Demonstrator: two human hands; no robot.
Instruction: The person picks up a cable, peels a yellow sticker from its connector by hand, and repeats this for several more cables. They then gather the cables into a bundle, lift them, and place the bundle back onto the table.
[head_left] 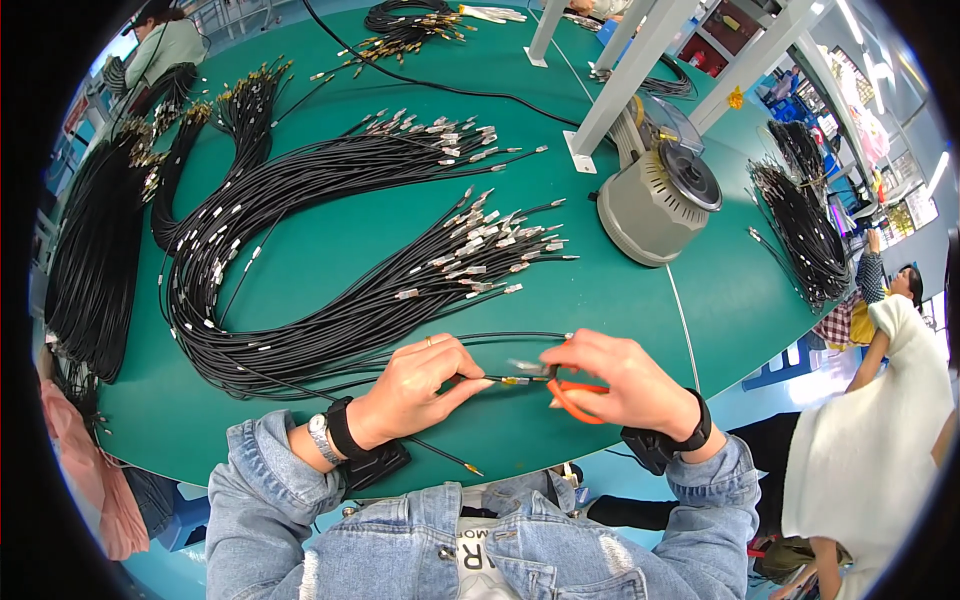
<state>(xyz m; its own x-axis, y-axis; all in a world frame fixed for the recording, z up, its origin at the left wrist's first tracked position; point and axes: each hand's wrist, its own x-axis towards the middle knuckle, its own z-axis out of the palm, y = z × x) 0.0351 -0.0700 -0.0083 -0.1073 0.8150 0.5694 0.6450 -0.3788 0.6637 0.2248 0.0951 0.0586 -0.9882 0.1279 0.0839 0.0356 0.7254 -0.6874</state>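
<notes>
Near the front of the table, my left hand [425,388] pinches a thin black cable [485,380] between thumb and fingers. The cable's end, with a small yellowish and white section [518,380], points right toward my other hand. Gripped in my right hand [622,378] is a pair of orange-handled cutters [576,402]. Their metal jaws point left, just above the cable end, and look blurred; whether they touch it I cannot tell. Left of my hands curves a thick bundle of black cables [330,300], its white-sleeved ends fanned out beyond them.
More black cable bundles [95,260] hang at the table's left edge, and others [800,230] lie at the far right. A grey machine with a round dark top [655,205] stands beside white metal posts [625,90] on the green table [560,300]. A person in white [865,440] is close on my right.
</notes>
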